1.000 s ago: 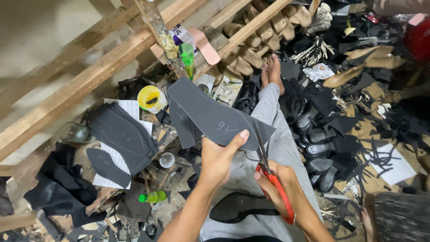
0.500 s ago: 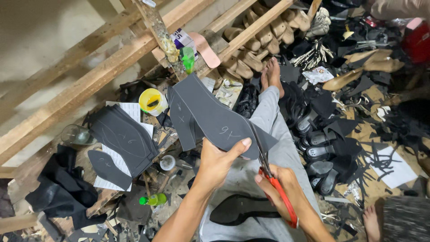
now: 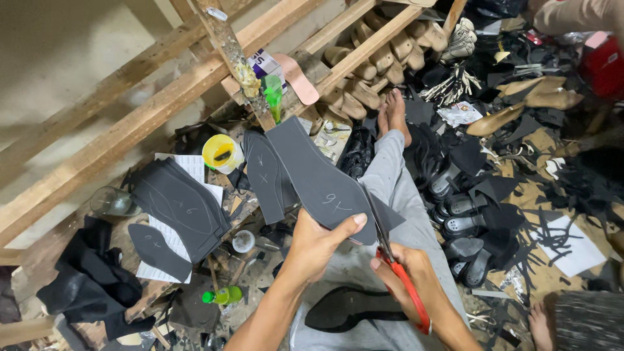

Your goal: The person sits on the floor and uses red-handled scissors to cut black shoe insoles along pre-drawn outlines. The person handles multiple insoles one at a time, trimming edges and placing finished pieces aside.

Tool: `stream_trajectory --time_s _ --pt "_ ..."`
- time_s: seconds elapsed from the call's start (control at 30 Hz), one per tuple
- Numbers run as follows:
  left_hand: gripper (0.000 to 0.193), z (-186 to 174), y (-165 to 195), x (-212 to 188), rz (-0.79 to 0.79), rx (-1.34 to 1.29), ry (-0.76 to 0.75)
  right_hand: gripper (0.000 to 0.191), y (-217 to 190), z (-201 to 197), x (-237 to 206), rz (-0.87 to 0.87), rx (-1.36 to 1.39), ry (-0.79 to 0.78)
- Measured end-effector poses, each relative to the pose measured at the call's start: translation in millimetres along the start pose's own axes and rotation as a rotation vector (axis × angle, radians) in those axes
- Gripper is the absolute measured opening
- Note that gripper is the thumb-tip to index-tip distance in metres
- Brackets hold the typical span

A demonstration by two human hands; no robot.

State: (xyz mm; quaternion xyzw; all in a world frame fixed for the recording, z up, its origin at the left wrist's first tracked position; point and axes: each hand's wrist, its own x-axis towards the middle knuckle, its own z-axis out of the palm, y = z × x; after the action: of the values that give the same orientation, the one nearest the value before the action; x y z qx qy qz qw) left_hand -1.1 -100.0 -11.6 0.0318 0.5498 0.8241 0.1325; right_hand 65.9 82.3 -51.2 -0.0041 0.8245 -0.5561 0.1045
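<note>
Overhead, at a cluttered shoe workbench, lines as follows.
Left hand: the left hand [image 3: 318,244] pinched a dark grey sole sheet [image 3: 318,179], thumb pressed on its marked face, fingers under it.
Right hand: the right hand [image 3: 413,276] was closed through the red handles of the scissors [image 3: 390,257].
Scissors: blades stood against the sheet's right edge, above the person's lap.
Lap: a black cut-out sole [image 3: 354,309] lay on grey trousers.
Bench: a yellow tub [image 3: 222,153] stood beside stacked grey sheets [image 3: 182,208].
Floor: black shoes [image 3: 461,214] lay near the outstretched leg.
</note>
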Motion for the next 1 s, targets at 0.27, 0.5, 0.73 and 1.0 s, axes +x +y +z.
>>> stream_trajectory --time_s 0.27,0.5,0.73,1.0 --pt "0.017 -1 -7 -3 -0.067 0.033 -0.067 0.028 -1 -5 -4 0.108 0.131 -0.022" --pt "0.024 2 -17 1 -0.143 0.06 -0.065 0.031 11 -4 0 0.012 0.04 0.049" --pt "0.024 -5 -15 13 -0.11 0.088 -0.046 0.033 21 -3 -4 0.046 0.075 0.027" --pt "0.02 5 -25 16 -0.051 -0.016 0.036 0.025 20 2 -5 0.097 0.098 0.073"
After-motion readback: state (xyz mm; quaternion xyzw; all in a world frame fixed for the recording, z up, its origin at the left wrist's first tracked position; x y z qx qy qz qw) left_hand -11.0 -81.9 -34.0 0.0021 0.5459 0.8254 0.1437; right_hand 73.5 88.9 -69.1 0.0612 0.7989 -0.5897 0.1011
